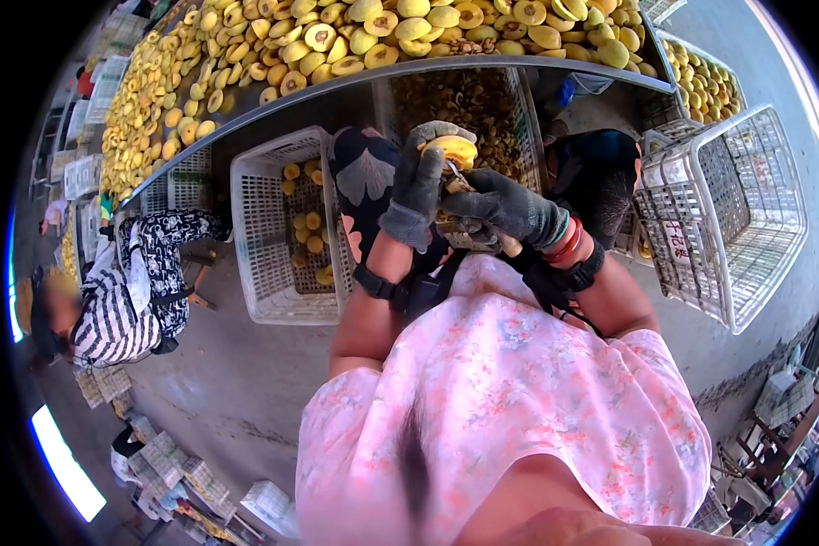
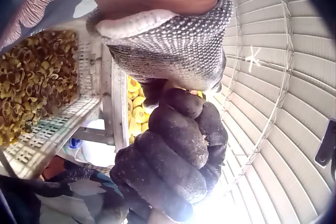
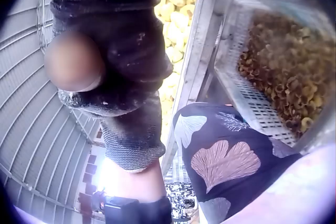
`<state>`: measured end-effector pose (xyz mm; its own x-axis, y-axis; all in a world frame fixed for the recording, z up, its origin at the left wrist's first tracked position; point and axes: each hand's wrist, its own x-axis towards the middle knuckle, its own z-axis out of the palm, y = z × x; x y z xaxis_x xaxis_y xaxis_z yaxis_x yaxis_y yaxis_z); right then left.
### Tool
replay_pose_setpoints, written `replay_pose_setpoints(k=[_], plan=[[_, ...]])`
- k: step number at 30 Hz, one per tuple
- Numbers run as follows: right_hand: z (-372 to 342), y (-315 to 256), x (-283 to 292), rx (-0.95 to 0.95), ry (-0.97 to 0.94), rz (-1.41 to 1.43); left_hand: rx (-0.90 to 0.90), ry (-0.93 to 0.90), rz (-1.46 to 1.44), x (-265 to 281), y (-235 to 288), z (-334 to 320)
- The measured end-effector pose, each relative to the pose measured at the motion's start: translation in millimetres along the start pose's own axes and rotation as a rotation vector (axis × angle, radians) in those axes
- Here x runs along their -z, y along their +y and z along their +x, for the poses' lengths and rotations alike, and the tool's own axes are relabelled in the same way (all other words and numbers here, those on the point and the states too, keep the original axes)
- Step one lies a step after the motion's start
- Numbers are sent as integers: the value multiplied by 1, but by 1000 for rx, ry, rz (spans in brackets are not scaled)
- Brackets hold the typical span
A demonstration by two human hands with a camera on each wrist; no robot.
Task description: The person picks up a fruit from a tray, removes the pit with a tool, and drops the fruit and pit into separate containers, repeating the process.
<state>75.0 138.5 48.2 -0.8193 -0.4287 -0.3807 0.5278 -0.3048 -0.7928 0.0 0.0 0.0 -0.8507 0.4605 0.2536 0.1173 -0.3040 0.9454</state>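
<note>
In the head view my gloved left hand (image 1: 416,189) grips a yellow peach (image 1: 455,151), its fingers curled round the fruit's far side. My gloved right hand (image 1: 510,209) holds a tool with a wooden handle (image 1: 510,245) and a thin metal end (image 1: 452,169) right at the peach. The hands meet over my lap. In the left wrist view the curled fingers of the right hand (image 2: 173,150) stand close to the left glove (image 2: 168,50), hiding the peach. The round handle end (image 3: 76,64) pokes out of the right fist in the right wrist view.
A metal-edged table (image 1: 337,84) heaped with halved peaches lies ahead. Below it a crate (image 1: 525,109) holds brown scraps. Another crate (image 1: 255,227) on the left contains several peaches; a tilted crate (image 1: 728,209) stands right. A person (image 1: 123,300) sits at far left.
</note>
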Motion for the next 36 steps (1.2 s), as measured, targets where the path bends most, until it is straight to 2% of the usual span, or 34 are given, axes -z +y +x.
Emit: replay_pose_setpoints(k=[2,3,5,6,7,9,11,12,14,15,16,18,21,22,24,25,26,27,29,30,31,33,34,35,36], plan=[[1,-1,-6,-65,8,54,75,66,-151,1,7,1],[-10,6,-2,-35,18,-19,135,143,-261,-12,8,-4],[2,22,1,122,-29,-157,203,263,-383,-1,23,2],[2,16,-5,187,10,-123,143,315,-338,12,19,7],[-1,10,-5,160,23,-151,82,336,-271,21,21,7],[-6,2,0,113,46,-195,87,584,-89,48,24,-3],[-9,4,5,145,120,-417,-79,738,488,117,10,-25],[-7,13,9,205,152,-498,-41,818,560,139,19,-33],[2,38,27,343,198,-682,78,970,873,197,34,-66],[4,45,32,320,197,-705,191,1023,1134,240,30,-89],[5,50,35,297,197,-729,273,1107,1348,235,48,-99],[6,52,36,242,204,-803,509,1168,1577,303,35,-141],[7,46,34,159,199,-849,353,1084,1633,309,39,-139],[9,46,34,214,223,-852,385,995,1532,283,49,-118],[16,52,33,275,331,-836,279,780,1570,277,28,-84],[20,56,34,305,388,-827,-39,598,1661,281,6,-69],[26,59,35,480,492,-883,-164,424,1551,227,24,-31],[28,58,37,385,518,-938,-146,443,1521,226,-3,-1],[36,53,44,190,574,-1045,-337,349,1474,162,1,60],[42,59,55,38,541,-862,-323,345,1405,153,-12,87],[43,66,61,28,556,-879,-308,336,1336,147,-24,113],[44,73,71,6,590,-914,69,378,1232,123,-24,157],[40,68,70,-95,552,-746,113,377,1283,124,-37,179],[40,69,72,-46,552,-830,154,374,1333,125,-49,198],[40,68,72,2,554,-913,271,321,1349,119,-46,213]])
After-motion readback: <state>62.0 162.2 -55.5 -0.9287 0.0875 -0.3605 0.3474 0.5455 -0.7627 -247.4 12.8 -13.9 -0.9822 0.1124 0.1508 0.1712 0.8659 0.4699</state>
